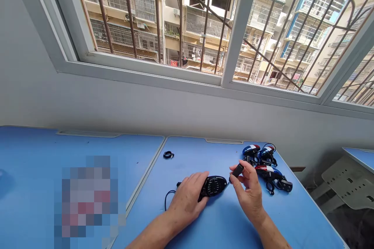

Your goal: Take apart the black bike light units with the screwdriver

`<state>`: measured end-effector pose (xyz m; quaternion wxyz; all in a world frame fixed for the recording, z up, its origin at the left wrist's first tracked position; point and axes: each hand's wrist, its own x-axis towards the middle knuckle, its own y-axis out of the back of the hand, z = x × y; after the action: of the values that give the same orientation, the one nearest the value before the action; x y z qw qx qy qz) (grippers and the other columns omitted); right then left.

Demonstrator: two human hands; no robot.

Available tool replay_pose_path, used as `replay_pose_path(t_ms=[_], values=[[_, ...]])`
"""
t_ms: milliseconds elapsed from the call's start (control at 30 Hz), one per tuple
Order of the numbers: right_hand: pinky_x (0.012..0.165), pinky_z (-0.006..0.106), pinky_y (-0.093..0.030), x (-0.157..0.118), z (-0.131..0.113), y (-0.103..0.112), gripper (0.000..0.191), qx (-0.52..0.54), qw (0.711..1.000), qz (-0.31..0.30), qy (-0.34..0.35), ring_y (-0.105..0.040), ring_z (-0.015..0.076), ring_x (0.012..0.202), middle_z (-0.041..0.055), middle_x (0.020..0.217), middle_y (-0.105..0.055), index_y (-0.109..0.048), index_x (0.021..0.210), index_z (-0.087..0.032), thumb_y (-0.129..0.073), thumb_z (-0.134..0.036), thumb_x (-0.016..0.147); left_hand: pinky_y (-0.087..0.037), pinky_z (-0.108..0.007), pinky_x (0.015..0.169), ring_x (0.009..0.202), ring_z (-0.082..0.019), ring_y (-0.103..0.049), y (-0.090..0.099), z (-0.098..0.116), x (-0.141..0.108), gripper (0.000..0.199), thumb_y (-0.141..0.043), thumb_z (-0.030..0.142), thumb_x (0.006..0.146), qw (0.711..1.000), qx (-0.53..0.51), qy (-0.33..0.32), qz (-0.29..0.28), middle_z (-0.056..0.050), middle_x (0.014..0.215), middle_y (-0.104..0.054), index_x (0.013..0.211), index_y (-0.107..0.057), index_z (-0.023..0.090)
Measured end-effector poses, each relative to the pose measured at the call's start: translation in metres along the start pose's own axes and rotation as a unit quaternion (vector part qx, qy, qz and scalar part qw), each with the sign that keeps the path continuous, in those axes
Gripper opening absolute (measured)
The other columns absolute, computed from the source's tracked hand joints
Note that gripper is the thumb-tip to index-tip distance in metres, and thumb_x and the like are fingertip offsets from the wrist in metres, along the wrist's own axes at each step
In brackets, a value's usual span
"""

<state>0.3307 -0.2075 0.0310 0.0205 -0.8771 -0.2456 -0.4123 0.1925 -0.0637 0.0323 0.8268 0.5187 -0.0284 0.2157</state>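
My left hand (185, 198) rests on a black oval device with a round speaker-like grille (214, 186), pressing it to the blue table. A thin black cable (168, 198) curls from the device's far left end. My right hand (248, 192) is just right of it, pinching a small black rectangular piece (238, 170) between thumb and fingers. That piece is close to the device's right end, and I cannot tell if they touch. Beyond my right hand lies a heap of red, white and blue bicycle-light-like units (264, 167) with black parts and cords.
Two blue tables (140, 151) meet at a seam, with a small black rubber ring (168, 155) on the far edge area. A pixelated patch covers something at left. A grey wall and barred window (152, 19) stand behind, and a pale chair (347, 179) sits at right.
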Motion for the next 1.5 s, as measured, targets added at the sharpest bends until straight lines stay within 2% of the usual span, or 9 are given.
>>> replay_pose_path(t_ms=[233, 333, 467, 800, 1000, 1133, 1400, 1500], values=[[0.063, 0.027, -0.063, 0.001, 0.0, -0.001, 0.037, -0.001, 1.0, 0.002, -0.003, -0.072, 0.0182, 0.084, 0.0075, 0.097, -0.072, -0.05, 0.124, -0.024, -0.06, -0.018, 0.088, -0.052, -0.037, 0.088, 0.106, -0.026, -0.061, -0.004, -0.006, 0.002, 0.053, -0.052, 0.001, 0.071, 0.999, -0.001, 0.017, 0.04, -0.009, 0.116, -0.063, 0.121, -0.057, 0.022], [0.063, 0.027, -0.063, 0.001, -0.001, -0.002, 0.036, 0.0, 1.0, 0.002, -0.002, -0.072, 0.018, 0.083, 0.0073, 0.096, -0.072, -0.05, 0.123, -0.023, -0.06, -0.019, 0.089, -0.05, -0.04, 0.091, 0.107, -0.028, -0.06, -0.003, -0.006, 0.003, 0.055, -0.054, 0.002, 0.072, 0.999, 0.01, 0.015, 0.031, -0.009, 0.117, -0.064, 0.123, -0.056, 0.022], [0.064, 0.027, -0.063, 0.001, -0.002, -0.001, 0.036, 0.002, 1.0, 0.003, -0.003, -0.072, 0.0176, 0.084, 0.0065, 0.096, -0.072, -0.05, 0.123, -0.024, -0.061, -0.02, 0.089, -0.051, -0.041, 0.085, 0.099, -0.027, -0.062, -0.003, -0.006, 0.004, 0.053, -0.056, 0.004, 0.075, 1.0, 0.02, 0.018, 0.004, -0.007, 0.107, -0.067, 0.124, -0.057, 0.023], [0.064, 0.028, -0.063, -0.002, 0.002, -0.002, 0.038, 0.0, 1.0, -0.015, -0.022, -0.072, 0.0174, 0.081, 0.0071, 0.098, -0.071, -0.049, 0.124, -0.024, -0.06, -0.018, 0.088, -0.052, -0.039, 0.086, 0.102, -0.027, -0.062, -0.009, -0.01, 0.005, 0.06, -0.052, 0.001, 0.076, 0.999, 0.02, 0.027, 0.025, -0.01, 0.113, -0.063, 0.133, -0.052, 0.019], [0.062, 0.026, -0.062, -0.003, 0.003, -0.003, 0.041, 0.002, 0.999, -0.028, -0.019, -0.071, 0.0174, 0.083, 0.0059, 0.097, -0.071, -0.049, 0.124, -0.026, -0.06, -0.016, 0.086, -0.053, -0.038, 0.087, 0.104, -0.026, -0.062, -0.015, -0.016, 0.006, 0.058, -0.049, 0.0, 0.075, 0.999, 0.019, 0.011, 0.05, -0.01, 0.117, -0.063, 0.129, -0.055, 0.022], [0.061, 0.024, -0.062, -0.002, 0.002, -0.005, 0.042, 0.018, 0.999, -0.033, -0.005, -0.071, 0.0166, 0.083, 0.0057, 0.096, -0.071, -0.049, 0.124, -0.025, -0.06, -0.012, 0.086, -0.053, -0.04, 0.086, 0.101, -0.027, -0.063, -0.014, -0.016, 0.007, 0.055, -0.048, 0.002, 0.077, 0.999, 0.026, -0.002, 0.036, -0.009, 0.112, -0.066, 0.128, -0.057, 0.022], [0.061, 0.024, -0.061, -0.003, 0.002, -0.007, 0.042, 0.025, 0.999, -0.04, -0.006, -0.071, 0.0158, 0.08, 0.0047, 0.096, -0.072, -0.049, 0.125, -0.026, -0.059, -0.012, 0.086, -0.054, -0.038, 0.082, 0.098, -0.027, -0.064, -0.009, -0.011, 0.006, 0.059, -0.048, 0.002, 0.077, 0.998, 0.054, 0.016, 0.025, -0.01, 0.111, -0.065, 0.133, -0.054, 0.02], [0.059, 0.023, -0.06, -0.004, 0.002, -0.007, 0.043, 0.017, 0.998, -0.056, -0.008, -0.071, 0.0158, 0.08, 0.0047, 0.098, -0.073, -0.048, 0.125, -0.027, -0.059, -0.012, 0.086, -0.053, -0.038, 0.086, 0.102, -0.027, -0.062, -0.009, -0.01, 0.006, 0.059, -0.046, 0.001, 0.077, 0.998, 0.055, 0.014, 0.02, -0.011, 0.115, -0.065, 0.133, -0.054, 0.02]])
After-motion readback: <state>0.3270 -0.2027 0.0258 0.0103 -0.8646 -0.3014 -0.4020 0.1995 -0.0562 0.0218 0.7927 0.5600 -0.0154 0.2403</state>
